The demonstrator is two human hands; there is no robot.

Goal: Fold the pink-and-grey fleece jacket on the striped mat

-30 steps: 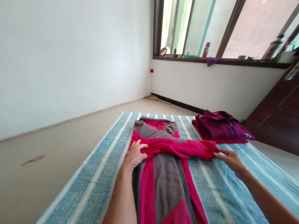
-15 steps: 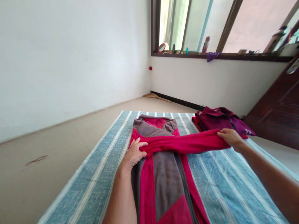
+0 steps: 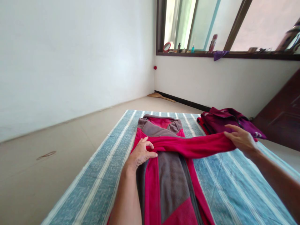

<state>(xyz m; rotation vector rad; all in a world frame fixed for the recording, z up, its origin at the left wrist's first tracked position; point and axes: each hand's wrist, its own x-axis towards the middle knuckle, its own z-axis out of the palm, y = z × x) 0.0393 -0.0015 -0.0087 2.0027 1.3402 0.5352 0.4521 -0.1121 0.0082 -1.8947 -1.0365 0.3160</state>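
Note:
A red and grey fleece jacket [image 3: 170, 175] lies lengthwise on a blue striped mat [image 3: 234, 190]. One red sleeve [image 3: 192, 144] stretches across it to the right. My left hand [image 3: 142, 153] pinches the fleece at the jacket's left shoulder, where the sleeve begins. My right hand [image 3: 241, 139] grips the sleeve's cuff end and holds it slightly above the mat, pulled taut.
A folded purple and red garment pile [image 3: 231, 122] sits on the mat's far right corner, just behind my right hand. A dark wooden door [image 3: 281, 115] leans at right. The window sill [image 3: 225, 54] holds bottles and a cloth. Bare tiled floor [image 3: 58, 150] lies left.
My right hand took hold of the sleeve's cuff and lifted it off the mat, drawing the sleeve taut. My left hand's fingers curled into a pinch on the shoulder.

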